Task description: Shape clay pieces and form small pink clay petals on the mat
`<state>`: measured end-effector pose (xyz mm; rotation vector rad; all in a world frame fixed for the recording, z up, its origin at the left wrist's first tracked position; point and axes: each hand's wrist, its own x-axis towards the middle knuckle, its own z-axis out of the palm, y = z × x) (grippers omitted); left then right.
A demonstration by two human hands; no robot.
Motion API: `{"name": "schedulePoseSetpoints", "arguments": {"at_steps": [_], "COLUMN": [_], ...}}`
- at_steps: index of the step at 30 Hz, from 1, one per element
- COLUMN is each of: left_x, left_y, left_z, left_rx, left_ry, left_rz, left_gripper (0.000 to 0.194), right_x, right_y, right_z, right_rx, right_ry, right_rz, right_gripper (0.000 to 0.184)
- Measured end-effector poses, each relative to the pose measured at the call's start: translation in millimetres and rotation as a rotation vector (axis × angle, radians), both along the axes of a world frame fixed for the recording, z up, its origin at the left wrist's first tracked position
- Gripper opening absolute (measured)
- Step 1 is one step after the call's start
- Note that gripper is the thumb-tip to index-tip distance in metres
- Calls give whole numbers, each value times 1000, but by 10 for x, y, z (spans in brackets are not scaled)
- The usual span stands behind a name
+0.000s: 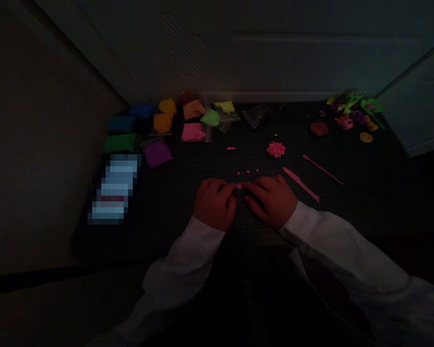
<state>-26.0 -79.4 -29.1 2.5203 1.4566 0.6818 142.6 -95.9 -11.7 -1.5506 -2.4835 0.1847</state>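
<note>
Left hand (215,205) and right hand (273,202) side by side, just in from the middle of the near edge of the table (177,197), backs up, forefingers pointing toward each other. Between the forefinger tips, a small pink bit (239,186), on or just over the tabletop. Thumbs below the forefingers, other fingers curled. Cannot tell whether pinching the bit between both hands or only touching it. White sleeves (195,248) on both arms, reaching in across the near edge.

Just beyond the fingers, three pink balls (248,171) in a row, apart from one another. Farther toward the far edge, a pink cone (231,148) lying flat; to its right, a pink flower (276,149) with a green speck (276,135) behind. Right of the right hand, a pink knife (301,184) aslant; nearer the right edge, a thin pink stick (323,169).

Near the far right corner, clustered models (354,108) in several colours, a yellow disc (366,137) in front and a reddish lump (318,128) to the left.

From the far left corner along the far edge, coloured packets (162,123), then a clear bag (257,115) past the middle. Close to the left edge, a bright screen (115,188), blurred out.
</note>
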Motion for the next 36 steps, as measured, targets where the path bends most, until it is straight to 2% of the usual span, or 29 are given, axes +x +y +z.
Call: {"name": "schedulePoseSetpoints", "arguments": {"at_steps": [18,31,36], "left_x": [21,20,1], "left_y": [-11,-11,-9], "left_z": [30,19,28], "left_rx": [-36,-32,15], "left_ry": [49,24,-18], "left_rz": [-12,-11,1], "left_gripper": [31,32,30], "right_x": [6,7,14], "right_y": [4,-7,-7], "right_z": [3,-3,-6], "right_rx": [12,33,37], "right_ry": [-12,-37,-35], "right_rz": [27,56,58], "right_gripper": [35,33,34]}}
